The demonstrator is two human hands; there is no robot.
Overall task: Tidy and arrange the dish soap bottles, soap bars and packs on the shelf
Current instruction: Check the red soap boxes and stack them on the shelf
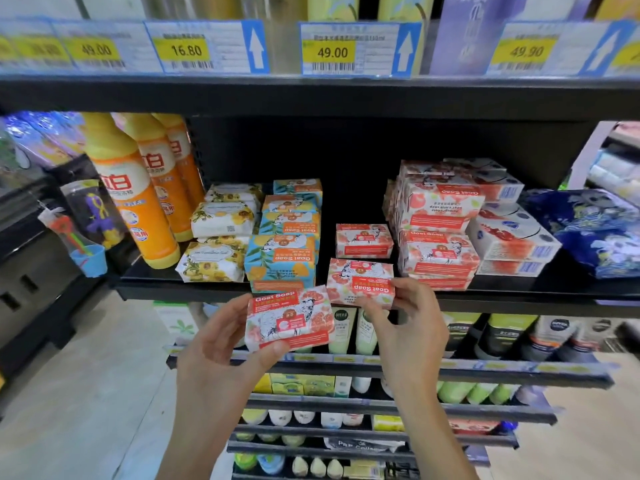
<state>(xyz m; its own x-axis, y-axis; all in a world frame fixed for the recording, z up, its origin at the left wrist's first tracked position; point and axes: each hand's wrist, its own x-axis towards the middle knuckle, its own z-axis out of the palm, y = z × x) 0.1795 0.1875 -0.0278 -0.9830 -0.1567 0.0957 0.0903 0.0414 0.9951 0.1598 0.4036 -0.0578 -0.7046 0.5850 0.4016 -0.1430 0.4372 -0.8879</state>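
Holding one red goat soap bar (289, 320) before the shelf (214, 292), the left hand (214, 344) pinches its short ends; the right hand (408, 320) fingers nip another bar (360, 282) at the shelf's front edge. Paper-wrapped, probably light, stiff, slightly slippery; grip the ends.

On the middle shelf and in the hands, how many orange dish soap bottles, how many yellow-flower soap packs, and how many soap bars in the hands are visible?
Orange dish soap bottles: 3
Yellow-flower soap packs: 3
Soap bars in hands: 2, one in the left hand and one in the right hand
Total: 8
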